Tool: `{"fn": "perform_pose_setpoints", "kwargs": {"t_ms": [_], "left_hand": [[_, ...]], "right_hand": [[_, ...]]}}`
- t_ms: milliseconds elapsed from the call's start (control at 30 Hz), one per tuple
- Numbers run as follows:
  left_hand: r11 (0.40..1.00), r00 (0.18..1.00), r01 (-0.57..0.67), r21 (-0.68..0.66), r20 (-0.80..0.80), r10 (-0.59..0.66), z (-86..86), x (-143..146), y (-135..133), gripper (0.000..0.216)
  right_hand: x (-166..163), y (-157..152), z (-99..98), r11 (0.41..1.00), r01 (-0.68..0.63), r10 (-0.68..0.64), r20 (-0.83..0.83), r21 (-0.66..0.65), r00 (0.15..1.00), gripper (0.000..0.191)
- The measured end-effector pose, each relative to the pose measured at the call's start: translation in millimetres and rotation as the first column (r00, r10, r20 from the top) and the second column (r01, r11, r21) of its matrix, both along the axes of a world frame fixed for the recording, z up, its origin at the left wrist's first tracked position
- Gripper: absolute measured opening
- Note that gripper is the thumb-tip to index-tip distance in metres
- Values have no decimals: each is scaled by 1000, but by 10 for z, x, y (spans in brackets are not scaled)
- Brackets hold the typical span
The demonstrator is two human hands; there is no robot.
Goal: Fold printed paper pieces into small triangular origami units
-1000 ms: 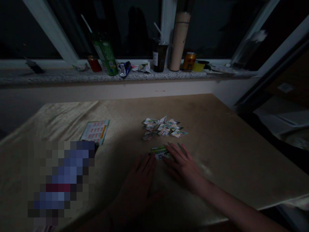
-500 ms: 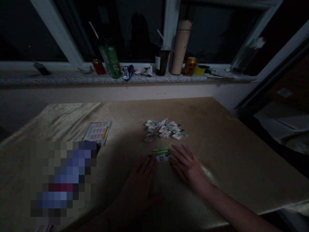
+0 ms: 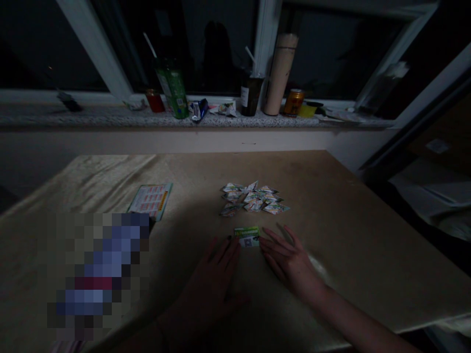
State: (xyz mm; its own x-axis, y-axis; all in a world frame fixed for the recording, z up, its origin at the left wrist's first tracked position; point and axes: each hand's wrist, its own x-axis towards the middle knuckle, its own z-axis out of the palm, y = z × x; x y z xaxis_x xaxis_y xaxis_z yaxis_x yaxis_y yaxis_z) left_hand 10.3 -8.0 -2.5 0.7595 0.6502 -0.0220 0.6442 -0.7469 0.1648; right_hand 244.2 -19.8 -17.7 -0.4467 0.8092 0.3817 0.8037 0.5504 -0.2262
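A small green and white printed paper (image 3: 247, 236) lies flat on the cloth-covered table (image 3: 324, 196). At its left edge rests my left hand (image 3: 217, 269), fingers stretched out and flat, the fingertips touching the paper or right beside it. My right hand (image 3: 289, 255) lies at the paper's right edge with its fingers spread and its fingertips close against it. Just beyond the paper sits a cluster of several folded paper pieces (image 3: 253, 198), pointed and printed in several colours. The room is dim, so fine contact is hard to make out.
A printed sheet (image 3: 151, 200) lies on the left, by a pixelated blue object (image 3: 114, 255). Along the windowsill (image 3: 128, 117) stand a green bottle (image 3: 176, 93), a dark cup with a straw (image 3: 250, 95), a tall beige flask (image 3: 281, 73), an orange can (image 3: 294, 103) and a red jar (image 3: 155, 101).
The whole view has shifted slightly, putting things a little further right. Both hands stay flat beside the green and white paper, with little visible movement.
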Motion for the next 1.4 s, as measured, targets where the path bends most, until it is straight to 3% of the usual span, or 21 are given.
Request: {"fn": "perform_pose_setpoints", "kwargs": {"t_ms": [100, 267, 600, 833, 1000, 1167, 1400], "left_hand": [[1000, 999, -3, 15, 32, 2, -26, 6, 63, 72], [989, 990, -119, 84, 90, 112, -106, 67, 207, 61], [992, 994, -86, 91, 80, 79, -157, 64, 257, 50], [993, 989, -96, 71, 119, 88, -148, 68, 241, 51], [991, 976, -127, 42, 182, 118, -97, 48, 231, 55], [993, 951, -96, 64, 301, 73, -47, 44, 210, 52], [997, 945, -19, 71, 327, -5, -37, 41, 140, 53]], "right_hand": [[6, 18, -18, 1000, -10, 10, 3, 14, 1000, 25], [22, 34, -41, 998, -57, 57, 0, 8, 998, 26], [-32, 90, 39, 994, -59, 50, -104, -91, 993, 22], [-215, 355, 92, 937, -154, 49, -316, -313, 947, 54], [-311, 480, 44, 929, -211, 81, -391, -303, 917, 69], [-323, 494, -21, 950, -177, 79, -351, -258, 933, 63], [-277, 454, 7, 958, -209, 127, -361, -197, 924, 55]]}}
